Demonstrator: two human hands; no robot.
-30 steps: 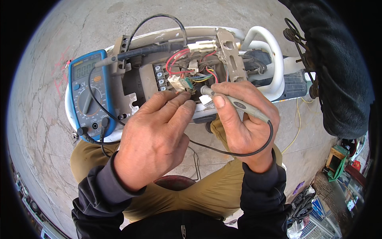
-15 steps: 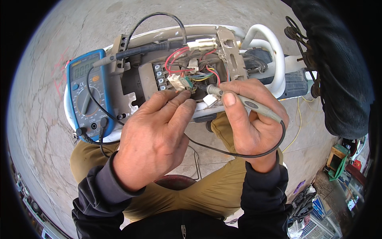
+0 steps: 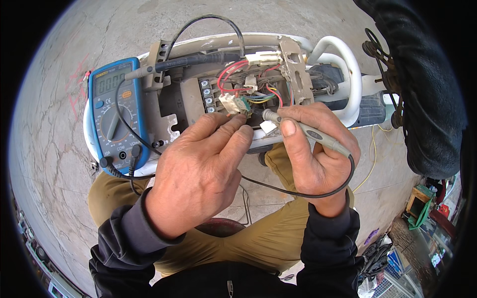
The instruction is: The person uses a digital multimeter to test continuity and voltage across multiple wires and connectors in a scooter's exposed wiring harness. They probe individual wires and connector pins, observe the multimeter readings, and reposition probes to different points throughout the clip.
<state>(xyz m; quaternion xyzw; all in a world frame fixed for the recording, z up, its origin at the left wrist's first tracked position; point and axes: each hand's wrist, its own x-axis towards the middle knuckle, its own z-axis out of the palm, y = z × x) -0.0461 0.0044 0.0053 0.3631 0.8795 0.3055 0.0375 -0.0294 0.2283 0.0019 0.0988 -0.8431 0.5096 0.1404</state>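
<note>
My left hand (image 3: 196, 171) has its fingertips gathered at a green-and-white wire connector (image 3: 238, 105); the thumb is hidden beneath. In my right hand (image 3: 320, 159), a grey multimeter probe (image 3: 318, 135) is pinched between thumb and fingers. Its tip points left at the connector, but whether it touches metal cannot be made out. A blue multimeter (image 3: 113, 115) leans at the left with two leads plugged in. The other probe (image 3: 184, 62) lies across the open housing (image 3: 191, 97), its pointed end near the meter's screen.
Red, yellow and blue wires (image 3: 258, 97) run beside a screw terminal block (image 3: 207, 94). A white tube frame (image 3: 355, 74) curves at the right. Beyond it stands a black padded shape (image 3: 422, 94). Assorted items and a wire basket (image 3: 392, 278) sit at the lower right.
The housing and multimeter have shifted slightly right and down in view. The probe in my right hand has come closer to the connector. My left hand keeps its place at the connector.
</note>
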